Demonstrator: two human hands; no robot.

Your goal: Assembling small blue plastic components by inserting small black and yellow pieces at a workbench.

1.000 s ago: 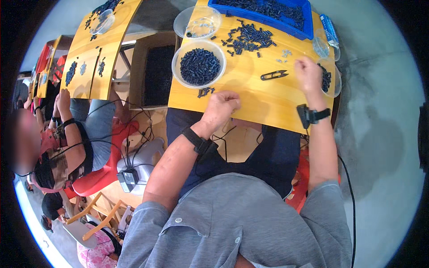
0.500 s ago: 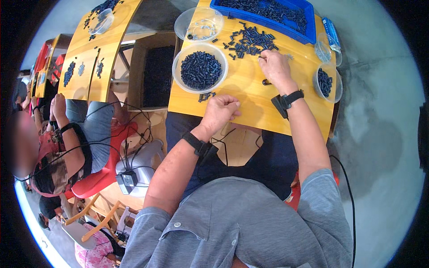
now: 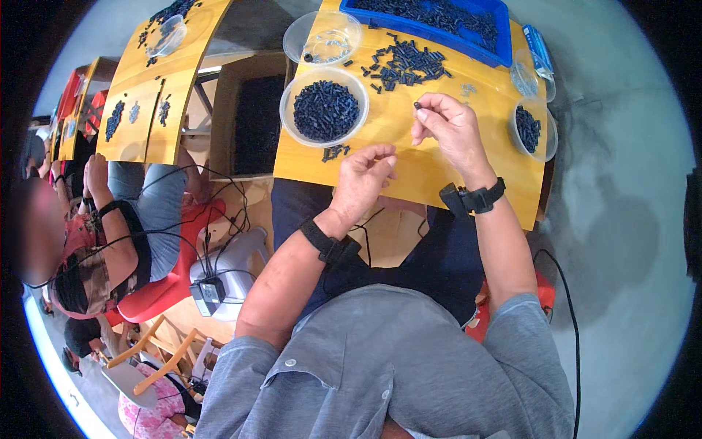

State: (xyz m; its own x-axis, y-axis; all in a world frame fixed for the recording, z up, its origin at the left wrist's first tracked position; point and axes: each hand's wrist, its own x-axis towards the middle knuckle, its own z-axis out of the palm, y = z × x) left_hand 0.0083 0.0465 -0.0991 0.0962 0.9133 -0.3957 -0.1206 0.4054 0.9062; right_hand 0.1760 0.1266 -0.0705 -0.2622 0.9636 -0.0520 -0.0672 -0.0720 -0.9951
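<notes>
My right hand (image 3: 450, 132) is raised above the yellow table. Its thumb and fingers pinch a small black cylindrical piece (image 3: 417, 105). To its left and nearer me is my left hand (image 3: 362, 179), over the table's front edge. The fingers there are curled together, and whatever they may hold is hidden. Beyond both hands lies a loose pile of black cylindrical pieces (image 3: 406, 64). A clear round tub (image 3: 288, 110) full of similar pieces stands beyond my left hand. Beside the tub's near side is a small cluster of black pieces (image 3: 335, 152).
A blue tray (image 3: 468, 53) of black pieces sits at the far edge. Small silvery bits (image 3: 468, 89) lie right of the pile. Another tub (image 3: 515, 139) is at the right edge, and a shallow clear container (image 3: 291, 36) at far left. Another person (image 3: 121, 249) sits at left.
My right hand has come back toward me from beside the pile, and the black piece now shows at its fingertips. My left hand has shifted slightly nearer to it.
</notes>
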